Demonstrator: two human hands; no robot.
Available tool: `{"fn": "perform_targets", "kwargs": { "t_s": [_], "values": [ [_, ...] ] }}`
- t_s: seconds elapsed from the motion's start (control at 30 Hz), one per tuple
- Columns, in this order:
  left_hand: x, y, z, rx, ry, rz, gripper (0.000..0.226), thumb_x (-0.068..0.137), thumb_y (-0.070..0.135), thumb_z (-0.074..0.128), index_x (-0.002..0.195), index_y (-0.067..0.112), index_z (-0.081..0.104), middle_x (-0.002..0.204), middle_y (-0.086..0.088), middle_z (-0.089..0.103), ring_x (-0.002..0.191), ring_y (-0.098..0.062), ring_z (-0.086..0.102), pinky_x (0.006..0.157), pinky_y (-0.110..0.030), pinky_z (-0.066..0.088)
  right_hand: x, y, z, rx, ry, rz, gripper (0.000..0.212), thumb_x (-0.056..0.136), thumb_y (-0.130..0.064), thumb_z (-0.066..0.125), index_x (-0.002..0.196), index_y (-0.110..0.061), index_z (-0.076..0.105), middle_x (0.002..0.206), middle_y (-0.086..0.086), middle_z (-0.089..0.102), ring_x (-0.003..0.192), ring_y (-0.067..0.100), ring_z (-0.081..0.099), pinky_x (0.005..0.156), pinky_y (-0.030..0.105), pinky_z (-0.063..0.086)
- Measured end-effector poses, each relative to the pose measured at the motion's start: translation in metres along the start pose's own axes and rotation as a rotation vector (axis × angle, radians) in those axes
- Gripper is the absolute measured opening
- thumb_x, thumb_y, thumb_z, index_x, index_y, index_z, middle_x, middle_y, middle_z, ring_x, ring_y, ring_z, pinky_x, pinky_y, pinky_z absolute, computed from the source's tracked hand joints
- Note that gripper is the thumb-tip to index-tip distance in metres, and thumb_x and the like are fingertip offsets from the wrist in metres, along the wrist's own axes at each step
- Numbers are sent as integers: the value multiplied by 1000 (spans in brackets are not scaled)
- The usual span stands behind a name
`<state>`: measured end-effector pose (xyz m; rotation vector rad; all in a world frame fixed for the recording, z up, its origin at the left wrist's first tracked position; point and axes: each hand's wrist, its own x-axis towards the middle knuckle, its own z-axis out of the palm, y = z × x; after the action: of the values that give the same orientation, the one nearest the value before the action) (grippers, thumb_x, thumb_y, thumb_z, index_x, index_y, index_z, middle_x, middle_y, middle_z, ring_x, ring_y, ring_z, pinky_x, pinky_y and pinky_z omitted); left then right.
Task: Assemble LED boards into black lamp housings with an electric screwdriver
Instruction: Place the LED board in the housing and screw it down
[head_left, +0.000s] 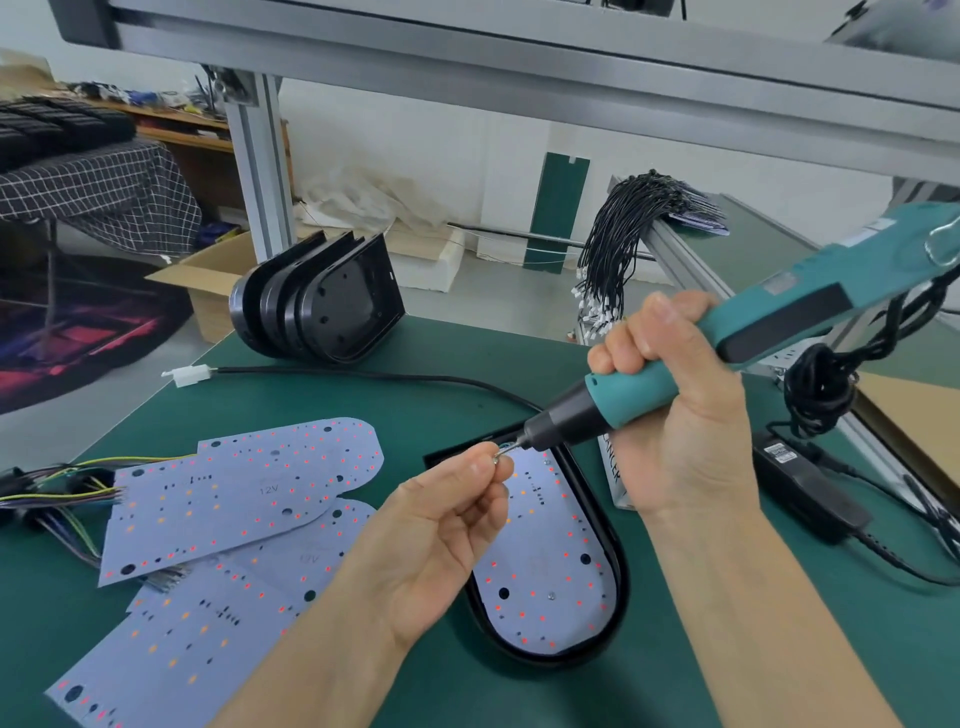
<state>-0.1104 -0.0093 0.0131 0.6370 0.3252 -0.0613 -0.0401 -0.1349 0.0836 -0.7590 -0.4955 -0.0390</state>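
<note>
Two bare hands meet above a black lamp housing that lies flat on the green surface with an LED board seated inside it. The right hand is wrapped around the teal grip of an electric screwdriver, angled down and to the left so its bit comes to the left hand's fingertips. The left hand pinches what appears to be a small screw between thumb and forefinger, right at the bit and just above the housing's top end; the part is too small to identify with certainty. Loose LED boards lie overlapping to the left of the housing, with coloured wires trailing from them. A stack of empty housings stands on edge at the far side of the surface, and a bundle of black cables hangs over an aluminium rail to the right.
</note>
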Motion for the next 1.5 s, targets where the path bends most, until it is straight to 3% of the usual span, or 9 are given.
{"fn": "perform_targets", "kwargs": {
  "t_s": [0.57, 0.83, 1.07, 1.17, 1.27, 1.5],
  "values": [
    [1, -1, 3, -32, 38, 0, 13, 58, 6, 69, 67, 6, 78, 70, -7, 70, 54, -11, 62, 52, -19, 55, 2, 2, -4, 12, -4, 15, 25, 81, -6, 58, 71, -20, 39, 56, -9, 43, 49, 9, 43, 56, 21, 44],
    [4, -3, 2, 165, 90, 165, 14, 58, 8, 69, 67, 7, 78, 70, -11, 72, 56, -10, 65, 54, -19, 54, 4, 3, -7, -18, -121, 23, 23, 74, -6, 65, 69, -21, 48, 56, -7, 45, 49, 11, 44, 56, 23, 44],
    [6, -4, -1, 196, 74, 136, 14, 61, 8, 68, 69, 7, 79, 74, -12, 72, 58, -10, 65, 56, -20, 55, 2, 8, -18, -6, -111, 50, 26, 70, -9, 68, 71, -21, 45, 57, -8, 45, 51, 11, 44, 58, 23, 44],
    [7, -4, 0, 154, 74, 140, 13, 63, 7, 67, 70, 6, 78, 77, -13, 73, 58, -11, 64, 56, -22, 56, 1, 9, -20, -1, -144, 66, 44, 63, -24, 88, 71, -21, 44, 62, -7, 45, 56, 12, 46, 63, 23, 45],
    [6, -5, 1, 122, 75, 144, 13, 64, 8, 66, 73, 4, 75, 82, -15, 73, 58, -13, 64, 56, -23, 56, 1, 9, -20, 35, -168, 88, 53, 52, -49, 90, 73, -23, 48, 68, -7, 46, 61, 11, 47, 69, 24, 45],
    [4, 1, 1, 122, 35, 132, 16, 67, 12, 66, 73, 7, 79, 90, -13, 75, 65, -13, 67, 59, -21, 56, 3, 4, -19, 82, -144, 102, 67, 44, -58, 88, 81, -22, 45, 70, -8, 49, 63, 11, 48, 73, 25, 44]
  ]
}}
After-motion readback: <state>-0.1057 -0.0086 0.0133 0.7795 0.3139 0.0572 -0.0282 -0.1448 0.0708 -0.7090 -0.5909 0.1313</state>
